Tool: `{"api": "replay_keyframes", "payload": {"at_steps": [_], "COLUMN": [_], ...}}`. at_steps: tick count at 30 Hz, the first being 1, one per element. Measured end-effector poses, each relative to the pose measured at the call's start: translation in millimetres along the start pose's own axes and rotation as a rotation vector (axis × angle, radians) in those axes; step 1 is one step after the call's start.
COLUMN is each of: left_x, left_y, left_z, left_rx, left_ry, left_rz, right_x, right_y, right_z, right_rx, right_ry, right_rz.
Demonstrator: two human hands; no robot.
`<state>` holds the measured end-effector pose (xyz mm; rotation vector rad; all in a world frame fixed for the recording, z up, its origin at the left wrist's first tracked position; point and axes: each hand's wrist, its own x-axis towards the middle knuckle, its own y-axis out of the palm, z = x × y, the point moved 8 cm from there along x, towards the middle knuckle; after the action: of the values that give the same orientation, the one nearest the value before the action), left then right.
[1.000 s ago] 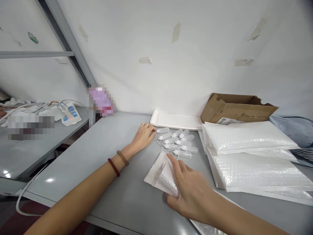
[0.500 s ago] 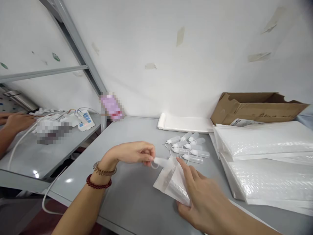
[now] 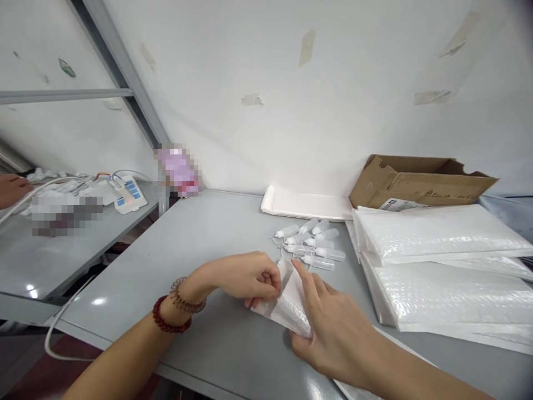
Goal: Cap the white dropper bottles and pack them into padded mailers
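Note:
My right hand (image 3: 339,325) grips a small white bubble mailer (image 3: 293,305), thumb along its near edge and fingers along the far one. Its open end faces left. At that opening is my left hand (image 3: 254,278), its fingers curled closed and touching the mailer. Whatever sits between those fingers is hidden; no bottle shows there. Just beyond the mailer lie several small translucent squeeze bottles (image 3: 328,254) with white caps and thin looped straps, grouped on the grey table (image 3: 216,222).
Stacked bubble mailers (image 3: 441,283) fill the right side. Behind them stands an open cardboard box (image 3: 420,180), with flat white mailers (image 3: 308,204) along the wall. On the left bench are a power strip (image 3: 130,194), a white cable (image 3: 50,339) and another person's hand (image 3: 12,189).
My left hand has moved right and slightly down to the mailer's opening. The bottle it held by the tip is out of sight. The view has shifted slightly.

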<state>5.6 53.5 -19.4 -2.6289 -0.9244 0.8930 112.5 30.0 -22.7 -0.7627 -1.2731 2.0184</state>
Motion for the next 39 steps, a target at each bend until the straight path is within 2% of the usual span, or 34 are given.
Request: {"api": "replay_keyframes", "payload": {"at_steps": [6, 14, 16, 18, 20, 22, 28, 31, 36, 37, 39], "left_x": [12.1, 15.8, 17.4, 19.1, 19.3, 18.6, 19.6, 18.1, 7.4, 5.4, 1.8], "left_y": [18.4, 29.9, 27.1, 21.4, 17.2, 18.1, 29.9, 31.7, 16.9, 8.8, -14.8], "left_z": [-6.9, -11.5, -9.2, -6.8, -6.3, -7.3, -5.9, -7.6, -12.2, -10.3, -0.3], "left_rx": [-0.154, -0.265, -0.334, -0.385, -0.371, -0.332, -0.31, -0.228, -0.09, -0.097, -0.122], "left_ry": [0.055, 0.215, 0.198, 0.172, 0.165, 0.173, 0.201, 0.229, 0.232, 0.203, 0.099], "left_rz": [0.02, 0.294, 0.284, 0.205, 0.123, 0.101, 0.243, 0.283, 0.191, 0.128, -0.093], "right_x": [-0.5, 0.5, 0.6, 0.8, 0.8, 0.7, -0.5, -0.5, 1.4, 1.8, 2.3], "right_y": [0.2, -2.9, -2.5, -1.7, -1.6, -2.4, -3.1, -1.7, -5.6, -6.8, -9.2], "right_z": [0.9, 1.6, 1.3, 1.0, 0.6, 0.2, 2.1, 4.1, 2.2, 1.3, 0.5], "right_rx": [0.019, 0.085, 0.098, 0.107, 0.114, 0.118, 0.105, 0.077, 0.034, 0.035, 0.039], "right_ry": [0.024, 0.031, 0.026, 0.019, 0.016, 0.016, 0.018, 0.002, 0.009, 0.015, 0.015], "right_rz": [0.052, 0.053, 0.058, 0.066, 0.066, 0.06, 0.046, 0.038, 0.011, 0.008, -0.005]}}
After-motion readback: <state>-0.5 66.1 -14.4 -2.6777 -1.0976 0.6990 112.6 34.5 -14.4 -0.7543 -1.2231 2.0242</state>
